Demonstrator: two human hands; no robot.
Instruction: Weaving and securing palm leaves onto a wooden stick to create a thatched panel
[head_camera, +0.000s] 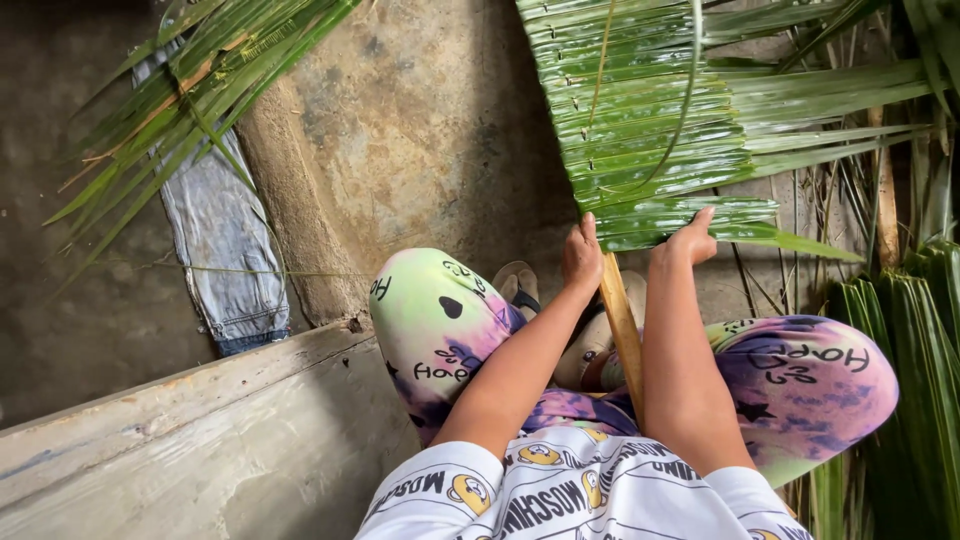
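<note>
Your white printed shirt (560, 495) and tie-dye trousers (440, 330) are sitting nearest, and beyond them your left hand (581, 258) and right hand (690, 243) are both closing on the lowest strip of the woven palm-leaf mat (640, 130). Above your grip the plaiting is looking finished; right of it, loose leaflets (850, 100) are awaiting weaving, and the frond stalk (622, 320) is running down below your hands.

The woven palm-leaf mat (650, 130) was of glossy green leaf strips with a ribbed, wet-looking sheen, fixed along a smooth, matt tan wooden midrib (622, 325). The floor (430, 130) was rough, stained concrete, and the plank (200, 430) was weathered grey wood with a coarse grain. The trousers (440, 320) were soft matt printed cloth, and the garment (225, 235) on the floor was faded blue denim.
</note>
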